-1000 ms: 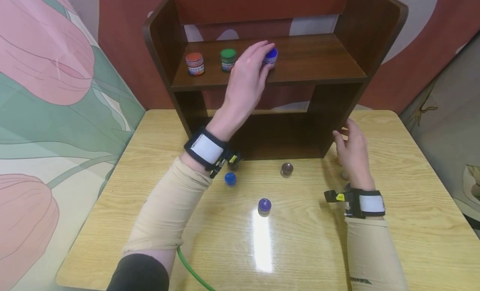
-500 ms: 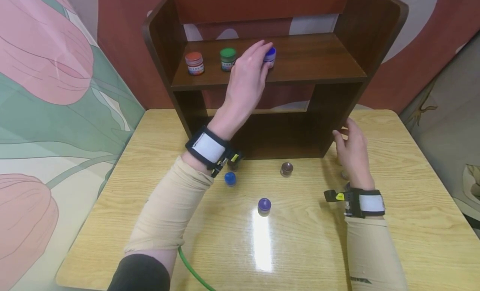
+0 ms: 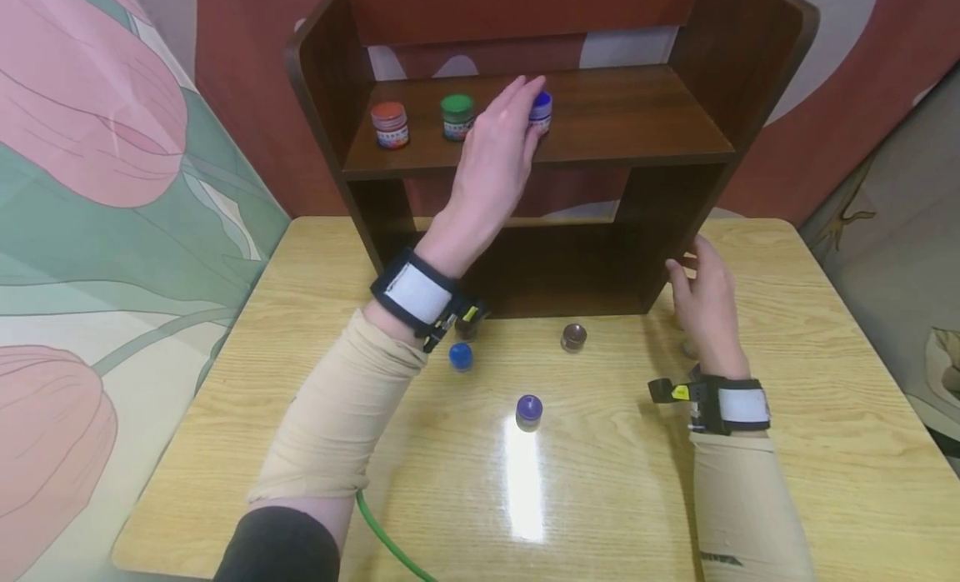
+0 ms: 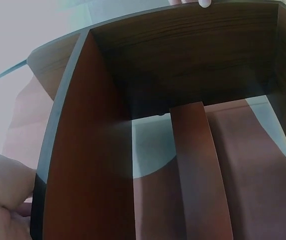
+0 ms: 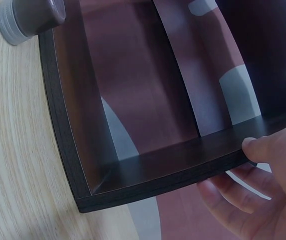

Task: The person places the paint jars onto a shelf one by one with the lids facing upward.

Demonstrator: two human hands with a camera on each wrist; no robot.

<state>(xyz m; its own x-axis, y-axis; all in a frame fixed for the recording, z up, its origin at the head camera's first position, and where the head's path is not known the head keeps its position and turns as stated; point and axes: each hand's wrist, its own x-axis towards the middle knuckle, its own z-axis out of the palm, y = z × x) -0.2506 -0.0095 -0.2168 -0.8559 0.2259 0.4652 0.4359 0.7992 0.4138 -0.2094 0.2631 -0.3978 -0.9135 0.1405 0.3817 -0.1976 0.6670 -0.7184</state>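
Blue-lidded jar [image 3: 542, 120] slightly straighter than one second ago | left hand [image 3: 491, 153]: thumb and fingers clamped on it, mid-length of upper shelf [image 3: 630, 119] | right hand [image 3: 707, 307]: grips right side panel [image 3: 663, 232] | green-lidded jar [image 3: 453, 122], red-lidded jar [image 3: 391, 127] toward shelf's left end.

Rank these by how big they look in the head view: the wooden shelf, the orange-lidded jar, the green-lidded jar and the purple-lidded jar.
1. Wooden shelf
2. Orange-lidded jar and green-lidded jar: too alike to rank
3. Purple-lidded jar

2 hands [image 3: 491, 161] [image 3: 705, 303], 1 rack [image 3: 630, 119], at least 7 jars [image 3: 528, 408]
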